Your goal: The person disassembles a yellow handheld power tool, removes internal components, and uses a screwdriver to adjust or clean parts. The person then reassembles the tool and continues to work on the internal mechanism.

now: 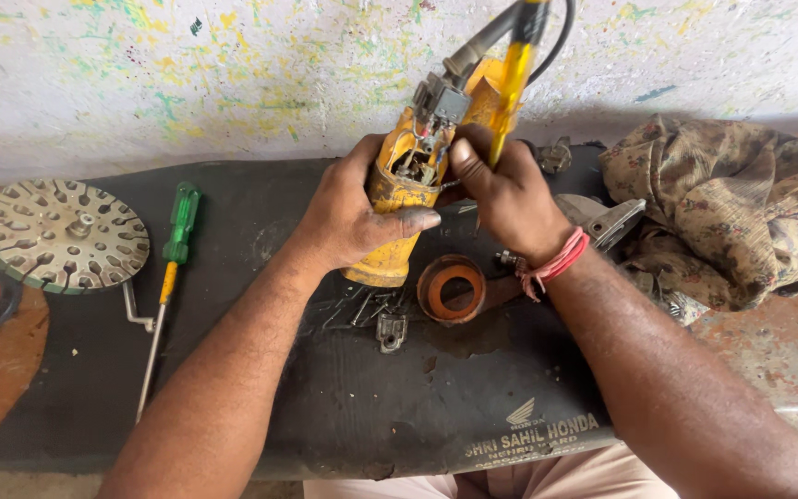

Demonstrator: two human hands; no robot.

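Observation:
My left hand (355,211) grips a yellow power-tool housing (395,192), held upright on a black rubber mat (344,388). Its open top shows wires and a grey switch block (440,102), with a black cable (554,37) leading off upward. My right hand (502,194) holds a yellow-handled screwdriver (513,74), its tip hidden behind my fingers beside the housing's opening. A red thread band circles my right wrist.
On the mat lie a green-handled screwdriver (170,268), a round orange-brown ring part (453,288), several loose screws (353,310), a small metal bracket (391,331) and a grey metal casing (602,220). A slotted metal disc (63,235) sits left, a crumpled patterned cloth (727,208) right.

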